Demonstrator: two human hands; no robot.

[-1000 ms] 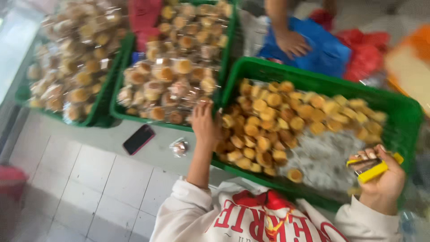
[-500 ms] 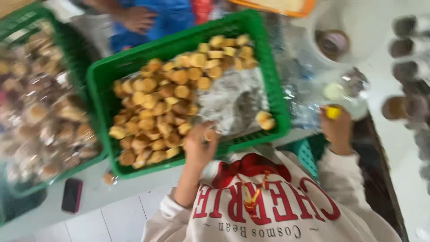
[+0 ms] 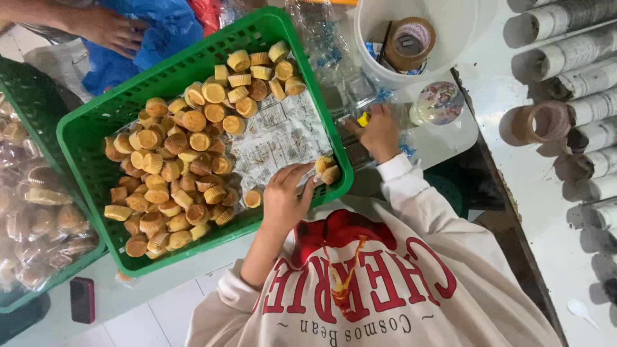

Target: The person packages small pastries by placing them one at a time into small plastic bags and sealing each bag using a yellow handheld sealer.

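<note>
My right hand (image 3: pixel 379 132), now off the white bucket (image 3: pixel 421 35), closed on a yellow cutter (image 3: pixel 364 119); left hand (image 3: pixel 286 196) half-open over cupcakes (image 3: pixel 326 170) in the green crate (image 3: pixel 83 132).

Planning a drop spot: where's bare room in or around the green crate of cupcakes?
Inside the green crate, the paper liner lies bare between the cupcake heap and the right wall; the left hand reaches in there. The pale tabletop below the crate is free beside the phone. It is crowded around the white bucket and right hand.
</note>
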